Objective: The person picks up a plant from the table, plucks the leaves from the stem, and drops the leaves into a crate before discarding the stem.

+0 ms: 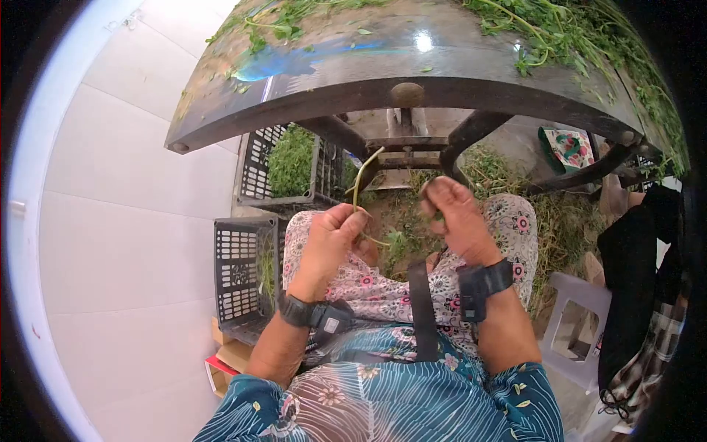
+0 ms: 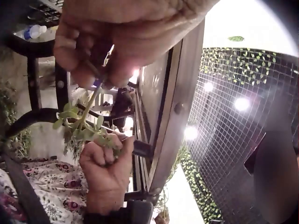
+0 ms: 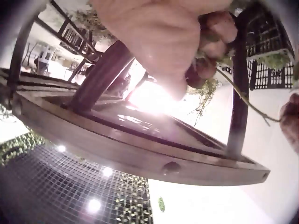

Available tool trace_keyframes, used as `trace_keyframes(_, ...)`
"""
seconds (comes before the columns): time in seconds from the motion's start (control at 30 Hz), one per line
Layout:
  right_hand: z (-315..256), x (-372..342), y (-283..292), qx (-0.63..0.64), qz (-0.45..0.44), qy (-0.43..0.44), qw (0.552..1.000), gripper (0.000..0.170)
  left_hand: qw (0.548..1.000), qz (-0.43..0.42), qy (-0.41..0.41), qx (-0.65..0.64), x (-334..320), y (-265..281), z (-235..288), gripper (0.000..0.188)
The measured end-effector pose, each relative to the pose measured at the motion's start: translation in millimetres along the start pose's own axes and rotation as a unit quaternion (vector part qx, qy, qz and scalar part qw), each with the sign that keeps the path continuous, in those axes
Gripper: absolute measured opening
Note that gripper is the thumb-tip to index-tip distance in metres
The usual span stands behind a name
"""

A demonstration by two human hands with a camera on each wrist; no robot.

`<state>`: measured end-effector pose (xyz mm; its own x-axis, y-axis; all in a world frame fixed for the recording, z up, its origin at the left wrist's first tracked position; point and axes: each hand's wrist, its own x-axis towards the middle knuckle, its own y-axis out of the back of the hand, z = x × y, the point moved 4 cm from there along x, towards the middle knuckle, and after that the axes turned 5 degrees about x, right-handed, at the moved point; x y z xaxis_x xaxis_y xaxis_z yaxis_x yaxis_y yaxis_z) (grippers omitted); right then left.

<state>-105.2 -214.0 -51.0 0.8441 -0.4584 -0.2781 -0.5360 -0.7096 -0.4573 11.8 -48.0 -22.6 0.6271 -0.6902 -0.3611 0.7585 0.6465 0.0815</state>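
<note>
In the head view my left hand (image 1: 333, 237) pinches a long green stem (image 1: 358, 184) between thumb and fingers. The bare end of the stem rises above the hand, and a leafy tip (image 1: 398, 240) hangs below and to the right. My right hand (image 1: 458, 221) is a little to the right, blurred, fingers curled, with a bit of green leaf (image 1: 440, 216) between them. In the left wrist view the leafy sprig (image 2: 86, 123) overlaps the right hand's fingers (image 2: 105, 151). The right wrist view shows the stem (image 3: 245, 99) spanning between both hands.
A dark wooden table (image 1: 412, 96) with leafy greens (image 1: 560, 37) on top stands ahead. Black crates (image 1: 247, 276) are at the left, one holding greens (image 1: 290, 162). Stalks litter the floor (image 1: 563, 243). A pale plastic stool (image 1: 578, 317) and another person's leg stand at right.
</note>
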Motion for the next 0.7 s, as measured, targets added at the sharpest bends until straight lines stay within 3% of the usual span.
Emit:
trace_keyframes(0.13,-3.6,-6.9,-33.5,-0.213,-0.117,0.057,0.968,0.024,1.0,0.01,0.005,-0.018,0.9,0.5,0.4,0.023)
trace_keyframes(0.17,-9.3,-12.5,-38.6,-0.247,-0.134,0.023,0.959,0.026,1.0,0.008,0.011,-0.026,0.0,-0.3,2.3,0.023)
trace_keyframes(0.3,10.7,-10.9,-42.0,-0.321,-0.212,0.118,0.915,0.028,0.998,0.003,0.007,-0.058,0.3,0.9,1.6,0.021)
trace_keyframes(0.5,15.6,-8.2,-42.7,-0.344,-0.189,0.146,0.908,0.029,0.998,0.001,0.012,-0.068,1.7,-1.4,-5.7,0.021)
trace_keyframes(0.6,14.7,-5.3,-39.6,-0.327,-0.094,0.143,0.929,0.024,0.998,-0.006,0.004,-0.07,-0.2,-7.5,-1.9,0.021)
trace_keyframes(0.7,12.8,1.3,-26.2,-0.189,0.029,0.036,0.981,0.024,0.997,-0.068,-0.022,-0.024,-3.2,-11.0,0.0,0.016)
